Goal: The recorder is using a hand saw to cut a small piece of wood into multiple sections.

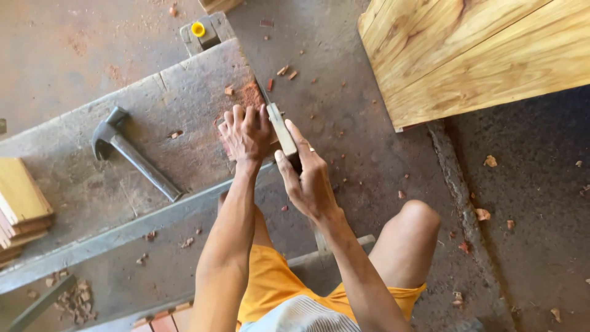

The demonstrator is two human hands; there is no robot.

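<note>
i'm looking down over my own knees at a low, worn workbench (92,184) on a dusty concrete floor. my left hand (246,132) is pressed down flat, fingers together, on a small reddish wood block (251,98) at the bench's far edge — it pins the block rather than wrapping it. my right hand (307,178) is clamped around the pale handle of a chisel (281,129), whose dark blade runs up past the left hand's knuckles to the block's edge, where reddish dust has gathered.

a claw hammer (132,157) lies on the bench to the left, well apart from both hands, its head turned away. a yellow cap (198,29) sits on a stub at the bench's far end. a stack of short boards (21,200) rests at the left edge, and a large light wooden panel (473,55) leans in the upper right. wood chips (482,214) are scattered over the floor.

what worries me: the blade passes just beside the left fingers, so if it skids off hard grain or the block shifts under my palm, the edge could run into that hand. the block sits near the bench's edge with nothing but hand pressure holding it — a strong push could tip it off. my bare knees are also close below the handle's line, should the grip slip backwards.
</note>
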